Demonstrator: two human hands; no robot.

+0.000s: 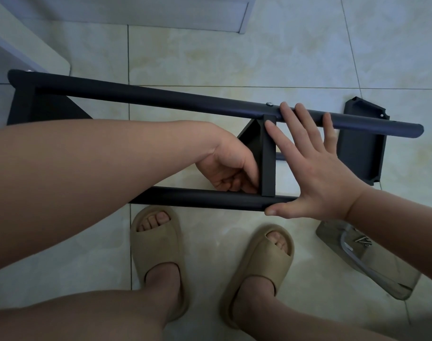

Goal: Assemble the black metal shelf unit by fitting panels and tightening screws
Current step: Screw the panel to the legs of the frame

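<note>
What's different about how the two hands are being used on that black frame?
The left hand is curled, its fingers bunched against the panel beside the near pole; the right hand is spread flat with straight fingers. The left hand works at one spot, while the right hand spans the gap, with its fingertips on the far pole and its thumb on the near pole. Both are bare.

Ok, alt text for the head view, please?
A left hand grips a black panel between two black tubes, while the right hand spreads open across both. A spare panel and a bag of screws lie on the tiled floor.
</note>
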